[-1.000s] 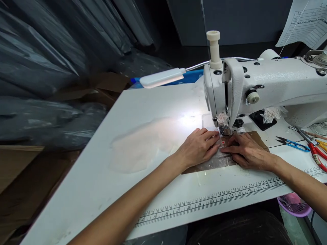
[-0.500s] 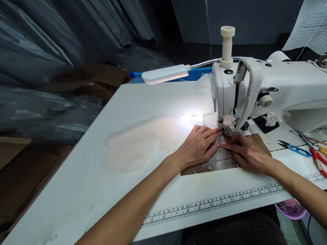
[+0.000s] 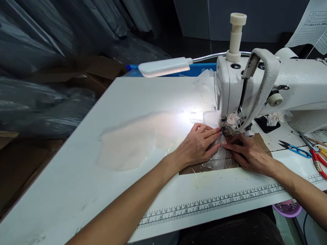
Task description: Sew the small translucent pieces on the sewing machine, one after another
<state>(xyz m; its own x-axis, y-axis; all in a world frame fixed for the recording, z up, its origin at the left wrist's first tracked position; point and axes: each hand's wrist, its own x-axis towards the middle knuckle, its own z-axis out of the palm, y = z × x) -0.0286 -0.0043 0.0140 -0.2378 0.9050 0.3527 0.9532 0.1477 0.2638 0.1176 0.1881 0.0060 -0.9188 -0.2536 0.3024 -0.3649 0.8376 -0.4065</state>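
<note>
Sheer white fabric point(image 3: 218, 161) lies under the presser foot of a white sewing machine point(image 3: 224, 88), over a brown sheet point(image 3: 196, 169) on the table. My left hand point(image 3: 200, 143) rests flat on the fabric, fingers stretched out toward the needle area. On the other side, my right hand point(image 3: 246, 154) presses the fabric with an outstretched finger, its thumb spread apart below and its other fingers partly bent. Just above the foot is a pale pink fabric rosette point(image 3: 232, 119). Part of the fabric is hidden beneath my hands.
A lit lamp point(image 3: 165, 67) hangs over pale sheer fabric point(image 3: 127, 146) on the left of the white table. Blue thread snips point(image 3: 296, 149) and red-handled scissors point(image 3: 316, 158) lie at right. A printed ruler point(image 3: 219, 204) lines the front edge; a purple basket point(image 3: 288, 213) is below.
The camera view has shifted a little, so the machine head appears larger and farther right. Both hands keep nearly the same pose on the fabric.
</note>
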